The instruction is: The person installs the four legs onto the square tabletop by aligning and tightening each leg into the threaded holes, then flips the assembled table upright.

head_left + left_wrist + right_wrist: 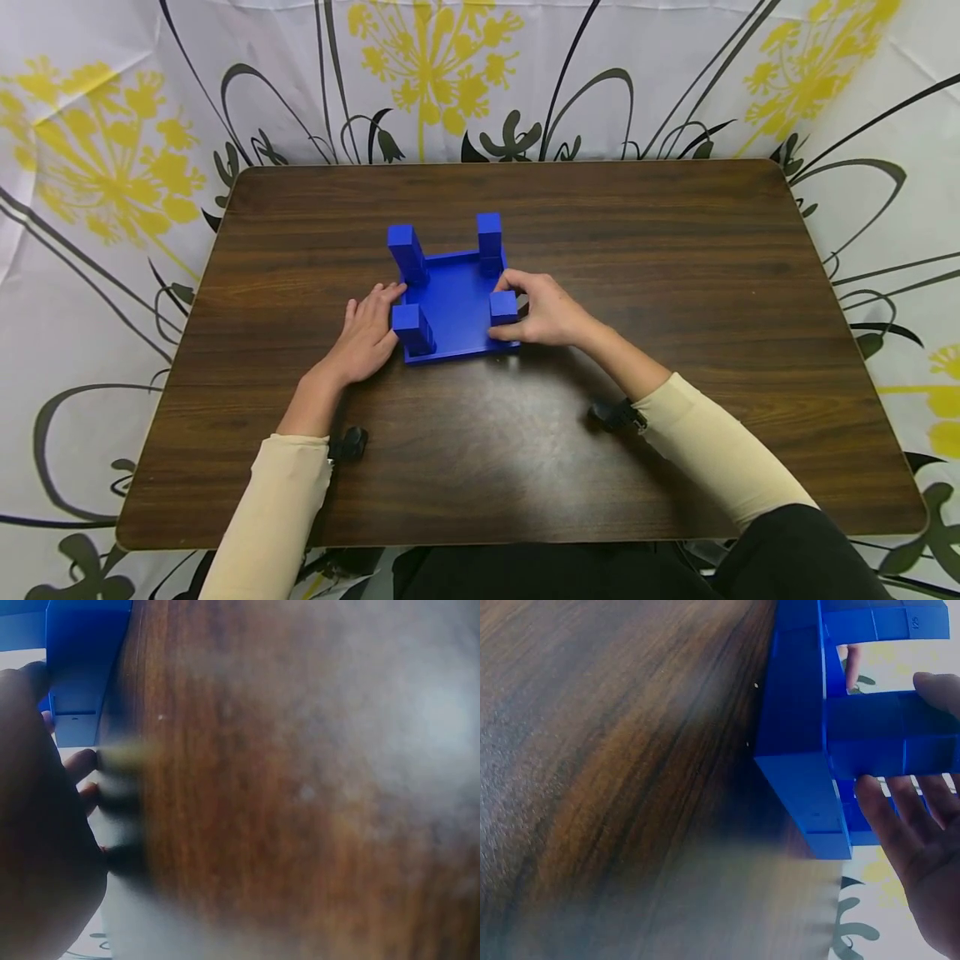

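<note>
A shallow blue tray (456,302) with a low rim sits on the table, a square blue post standing at each corner. My right hand (553,312) grips the near right post (503,307) between thumb and fingers. In the right wrist view that post (866,733) rises from the tray's corner and shows a seam partway up. My left hand (363,335) lies at the tray's left side, fingers extended, fingertips right at the rim and thumb beside the near left post (412,327). Farther back are the far left post (406,250) and the far right post (490,239).
The brown wood-grain table (675,267) has rounded corners. Behind it hangs a white cloth (285,50) with yellow and grey flowers. A small black device (348,444) is on the left wrist, another device (618,415) on the right.
</note>
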A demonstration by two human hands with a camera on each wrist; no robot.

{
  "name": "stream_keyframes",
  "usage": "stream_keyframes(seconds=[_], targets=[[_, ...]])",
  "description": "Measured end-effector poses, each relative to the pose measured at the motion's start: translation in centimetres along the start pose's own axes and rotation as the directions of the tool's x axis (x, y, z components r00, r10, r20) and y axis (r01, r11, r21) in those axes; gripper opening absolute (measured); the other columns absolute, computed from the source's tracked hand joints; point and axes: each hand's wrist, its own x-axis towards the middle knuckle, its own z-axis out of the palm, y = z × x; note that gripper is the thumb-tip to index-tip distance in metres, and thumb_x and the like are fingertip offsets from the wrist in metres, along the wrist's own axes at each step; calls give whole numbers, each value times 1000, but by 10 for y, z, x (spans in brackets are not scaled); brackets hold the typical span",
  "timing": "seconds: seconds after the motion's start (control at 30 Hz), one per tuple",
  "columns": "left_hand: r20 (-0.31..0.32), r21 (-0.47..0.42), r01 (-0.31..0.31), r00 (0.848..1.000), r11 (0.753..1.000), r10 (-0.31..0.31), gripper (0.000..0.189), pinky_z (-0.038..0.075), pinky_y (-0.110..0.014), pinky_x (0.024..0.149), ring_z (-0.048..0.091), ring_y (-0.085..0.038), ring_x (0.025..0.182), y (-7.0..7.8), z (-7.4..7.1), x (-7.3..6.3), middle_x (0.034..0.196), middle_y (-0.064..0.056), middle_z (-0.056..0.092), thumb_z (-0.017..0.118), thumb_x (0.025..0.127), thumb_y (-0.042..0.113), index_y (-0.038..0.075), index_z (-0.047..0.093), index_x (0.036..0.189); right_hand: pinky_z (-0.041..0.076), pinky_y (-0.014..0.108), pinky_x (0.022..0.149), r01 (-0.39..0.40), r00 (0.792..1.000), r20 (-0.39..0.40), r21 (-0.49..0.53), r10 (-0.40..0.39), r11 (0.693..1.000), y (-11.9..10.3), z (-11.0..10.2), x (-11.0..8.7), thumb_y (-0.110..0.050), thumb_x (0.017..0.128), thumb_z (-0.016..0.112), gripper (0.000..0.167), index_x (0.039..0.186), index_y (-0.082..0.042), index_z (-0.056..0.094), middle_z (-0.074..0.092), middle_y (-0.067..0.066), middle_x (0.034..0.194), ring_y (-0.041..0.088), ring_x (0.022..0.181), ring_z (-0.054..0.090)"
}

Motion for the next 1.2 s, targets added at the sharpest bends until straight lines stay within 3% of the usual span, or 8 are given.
stream_keyframes(seconds=[0.17, 0.43, 0.53, 0.67, 0.77, 0.9, 1.0, 1.2], targets=[[3, -5, 0, 1000, 1000, 0, 64, -1, -66, 110, 8, -40, 147, 1, -1, 0, 157, -21, 19, 40, 93, 10, 9, 19, 153, 55, 28, 69, -9, 999, -53, -85, 5, 996, 0, 4, 0, -22, 73, 86, 38, 93, -13, 54, 63, -1, 93, 15, 80, 63], [5, -6, 1, 1000, 1000, -1, 63, 0, -66, 110, 8, -40, 147, 1, 0, 0, 158, -21, 19, 39, 94, 11, 9, 19, 153, 41, 32, 58, -76, 990, -135, -246, 44, 966, -2, 10, -1, -33, 73, 84, 44, 93, -15, 49, 57, 0, 82, 14, 63, 59], [3, -7, 0, 1000, 1000, 0, 63, 0, -66, 109, 8, -41, 147, 1, 0, 0, 157, -21, 19, 39, 94, 11, 9, 19, 153, 42, 32, 58, -88, 989, -141, -251, 53, 964, -3, 11, -2, -33, 73, 83, 44, 94, -15, 50, 59, 1, 84, 13, 64, 60], [-4, -6, 1, 1000, 1000, -1, 62, 0, -66, 110, 8, -41, 147, 1, 0, -1, 157, -21, 19, 40, 94, 12, 9, 20, 153, 46, 34, 64, -88, 990, -129, -269, 55, 959, -5, 12, -3, -35, 74, 84, 46, 100, -15, 52, 64, 3, 98, 13, 67, 62], [-6, -6, 2, 1000, 1000, -2, 62, 0, -66, 109, 8, -40, 147, 0, 0, -1, 157, -21, 19, 40, 94, 12, 9, 20, 153, 48, 37, 72, -87, 993, -98, -304, 59, 949, -5, 10, -3, -45, 73, 84, 54, 108, -16, 54, 65, 5, 115, 14, 77, 63], [-9, -5, -2, 1000, 1000, 2, 63, 0, -66, 109, 8, -40, 147, 0, 0, 0, 157, -21, 19, 40, 94, 12, 10, 20, 153, 46, 43, 90, -60, 998, -22, -292, 56, 954, -4, 5, -4, -51, 71, 84, 69, 123, -17, 54, 59, 3, 133, 18, 114, 59], [-5, -5, -4, 1000, 1000, 4, 63, -1, -66, 110, 8, -39, 147, 0, 0, 0, 158, -20, 19, 40, 94, 12, 10, 19, 153, 44, 47, 97, -1, 999, 53, -199, 12, 980, -2, 1, -4, -37, 73, 87, 74, 133, -14, 51, 54, 4, 137, 22, 132, 46], [-4, -6, -2, 1000, 1000, 2, 62, 0, -66, 110, 8, -39, 147, 1, -1, -1, 158, -20, 19, 39, 95, 13, 10, 19, 154, 45, 51, 96, 81, 981, 180, -14, -77, 997, 2, -6, -3, -6, 78, 79, 74, 143, -10, 44, 54, 13, 132, 25, 134, 41]])
